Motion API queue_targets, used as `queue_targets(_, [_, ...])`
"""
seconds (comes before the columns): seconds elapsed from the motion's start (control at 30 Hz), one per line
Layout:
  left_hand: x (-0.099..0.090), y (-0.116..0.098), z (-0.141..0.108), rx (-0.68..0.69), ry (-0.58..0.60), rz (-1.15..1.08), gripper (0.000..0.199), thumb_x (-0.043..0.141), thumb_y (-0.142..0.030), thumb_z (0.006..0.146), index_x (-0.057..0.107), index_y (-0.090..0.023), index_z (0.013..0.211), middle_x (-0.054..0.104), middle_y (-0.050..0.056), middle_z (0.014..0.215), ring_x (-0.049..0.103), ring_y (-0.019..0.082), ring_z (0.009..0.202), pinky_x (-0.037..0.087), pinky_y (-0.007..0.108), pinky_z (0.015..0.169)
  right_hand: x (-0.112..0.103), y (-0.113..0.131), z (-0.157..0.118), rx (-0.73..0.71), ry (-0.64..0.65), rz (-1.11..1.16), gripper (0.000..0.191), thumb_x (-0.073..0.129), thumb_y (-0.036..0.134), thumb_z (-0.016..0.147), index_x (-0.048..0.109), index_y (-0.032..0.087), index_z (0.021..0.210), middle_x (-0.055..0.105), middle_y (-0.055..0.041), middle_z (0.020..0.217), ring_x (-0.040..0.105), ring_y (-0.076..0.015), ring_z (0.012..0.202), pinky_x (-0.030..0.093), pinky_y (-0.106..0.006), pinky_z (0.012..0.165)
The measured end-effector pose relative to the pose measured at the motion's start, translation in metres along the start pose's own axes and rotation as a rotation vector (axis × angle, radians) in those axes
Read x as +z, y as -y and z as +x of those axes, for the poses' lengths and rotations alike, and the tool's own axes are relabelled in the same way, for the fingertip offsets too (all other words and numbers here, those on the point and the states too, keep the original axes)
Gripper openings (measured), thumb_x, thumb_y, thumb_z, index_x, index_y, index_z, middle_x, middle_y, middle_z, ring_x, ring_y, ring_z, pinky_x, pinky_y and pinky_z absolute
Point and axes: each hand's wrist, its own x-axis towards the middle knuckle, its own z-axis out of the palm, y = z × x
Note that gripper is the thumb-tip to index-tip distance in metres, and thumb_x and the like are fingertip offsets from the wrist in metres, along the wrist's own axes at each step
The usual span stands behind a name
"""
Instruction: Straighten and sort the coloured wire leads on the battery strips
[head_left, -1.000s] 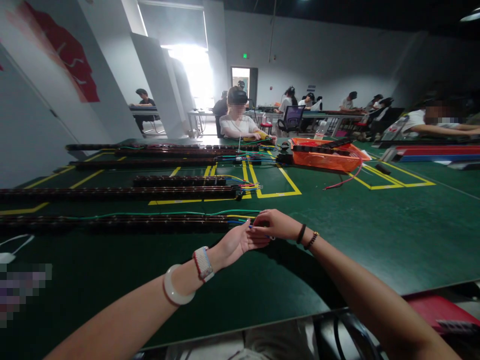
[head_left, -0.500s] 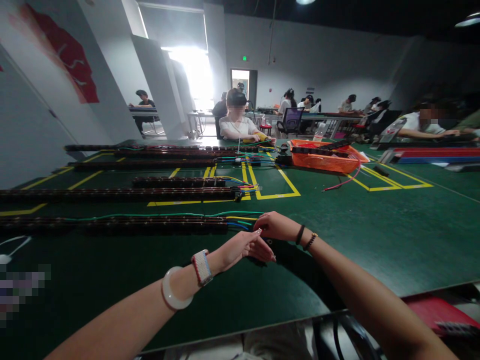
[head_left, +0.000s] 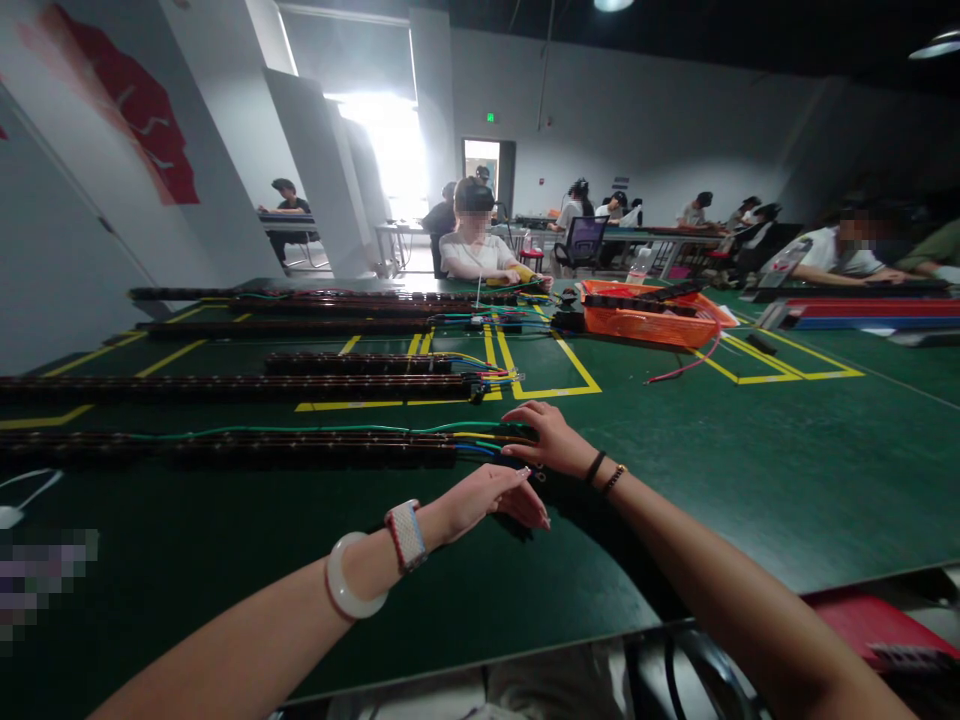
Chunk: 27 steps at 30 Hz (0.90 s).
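thin wires [head_left: 476, 436], curved right hand [head_left: 553, 438]

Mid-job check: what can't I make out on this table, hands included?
All in the head view:
Coloured wires: their right ends are hidden by the right hand.
Left hand: its own thumb and fingers hide whether it pinches anything.
Nearest black strip: left end cut off by the picture's left edge.
Orange basket: lower contents hidden by its front wall.

An orange basket [head_left: 651, 330] is set on the green worktop [head_left: 750, 480], near yellow tape outlines [head_left: 559, 393]. A co-worker [head_left: 471, 252] is seated at the far edge; a purple chair [head_left: 586, 240] is placed behind.
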Motion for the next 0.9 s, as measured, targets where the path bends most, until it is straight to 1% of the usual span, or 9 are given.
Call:
queue_targets(0.07, [-0.001, 0.001, 0.001, 0.003, -0.004, -0.004, 0.048, 0.04, -0.045, 0.089, 0.07, -0.009, 0.08, 0.071, 0.016, 0.087, 0.067, 0.02, 0.08, 0.049, 0.033, 0.081, 0.006, -0.001, -0.001, 0.003, 0.01, 0.01, 0.049, 0.072, 0.045, 0.072, 0.057, 0.021, 0.112, 0.056, -0.0079, 0.113, 0.049, -0.0231, 0.107, 0.037, -0.04, 0.094])
queue_targets(0.17, [-0.001, 0.003, 0.002, 0.01, -0.006, -0.016, 0.047, 0.041, -0.045, 0.089, 0.07, -0.009, 0.079, 0.071, 0.016, 0.086, 0.067, 0.021, 0.08, 0.049, 0.033, 0.081, 0.015, -0.001, -0.002, 0.0, 0.018, 0.053, 0.055, 0.075, 0.04, 0.071, 0.052, 0.019, 0.117, 0.055, -0.0086, 0.118, 0.049, -0.0221, 0.111, 0.036, -0.038, 0.097])
queue_targets(0.27, [0.0, 0.003, 0.002, 0.007, -0.022, -0.029, 0.045, 0.044, -0.045, 0.087, 0.07, -0.009, 0.079, 0.071, 0.016, 0.085, 0.067, 0.021, 0.079, 0.049, 0.033, 0.081, 0.018, -0.001, -0.001, 0.024, 0.031, 0.066, 0.057, 0.074, 0.037, 0.073, 0.05, 0.018, 0.122, 0.06, -0.0072, 0.108, 0.054, -0.0198, 0.101, 0.038, -0.036, 0.092])
queue_targets(0.37, [0.001, 0.002, 0.001, 0.007, -0.043, -0.051, 0.043, 0.047, -0.045, 0.086, 0.07, -0.009, 0.079, 0.071, 0.015, 0.086, 0.067, 0.02, 0.08, 0.049, 0.032, 0.081, 0.02, -0.001, 0.001, 0.025, 0.046, 0.012, 0.045, 0.071, 0.038, 0.075, 0.059, 0.02, 0.115, 0.061, -0.0055, 0.096, 0.055, -0.0188, 0.089, 0.039, -0.035, 0.085])
queue_targets(0.47, [0.001, 0.002, 0.001, 0.013, -0.054, -0.064, 0.043, 0.047, -0.045, 0.086, 0.07, -0.009, 0.08, 0.071, 0.016, 0.087, 0.067, 0.021, 0.081, 0.049, 0.032, 0.081, 0.022, -0.001, 0.002, 0.006, 0.053, -0.001, 0.027, 0.069, 0.037, 0.078, 0.067, 0.022, 0.101, 0.061, -0.0054, 0.092, 0.054, -0.0182, 0.086, 0.038, -0.034, 0.081])
queue_targets(0.6, [-0.001, 0.003, 0.001, 0.011, -0.03, -0.082, 0.042, 0.048, -0.045, 0.086, 0.069, -0.008, 0.084, 0.07, 0.017, 0.089, 0.067, 0.022, 0.085, 0.048, 0.035, 0.085, 0.025, -0.001, 0.003, -0.006, 0.042, 0.047, 0.018, 0.07, 0.031, 0.078, 0.068, 0.018, 0.09, 0.062, -0.0055, 0.09, 0.054, -0.0166, 0.084, 0.038, -0.03, 0.077])
queue_targets(0.7, [-0.004, 0.005, 0.001, 0.019, -0.046, -0.117, 0.04, 0.049, -0.042, 0.086, 0.069, -0.008, 0.085, 0.07, 0.017, 0.09, 0.066, 0.023, 0.086, 0.047, 0.038, 0.087, 0.024, 0.001, 0.003, -0.022, 0.046, 0.041, 0.014, 0.069, 0.028, 0.079, 0.067, 0.016, 0.087, 0.064, -0.0043, 0.086, 0.055, -0.0154, 0.081, 0.037, -0.028, 0.075])
queue_targets(0.77, [-0.006, 0.006, 0.002, 0.021, -0.059, -0.178, 0.04, 0.047, -0.041, 0.087, 0.067, -0.007, 0.086, 0.069, 0.017, 0.092, 0.066, 0.024, 0.088, 0.046, 0.039, 0.09, 0.023, 0.004, 0.003, -0.039, 0.064, 0.009, 0.01, 0.066, 0.024, 0.081, 0.066, 0.016, 0.088, 0.065, -0.0032, 0.085, 0.056, -0.0148, 0.08, 0.036, -0.028, 0.077])
queue_targets(0.9, [-0.012, 0.007, 0.007, 0.003, -0.115, -0.43, 0.042, 0.041, -0.041, 0.09, 0.064, -0.006, 0.088, 0.068, 0.019, 0.093, 0.065, 0.024, 0.091, 0.043, 0.042, 0.094, 0.018, 0.011, 0.004, -0.065, 0.092, -0.137, 0.009, 0.061, 0.016, 0.084, 0.066, 0.017, 0.091, 0.066, -0.0034, 0.086, 0.057, -0.0143, 0.079, 0.035, -0.028, 0.078])
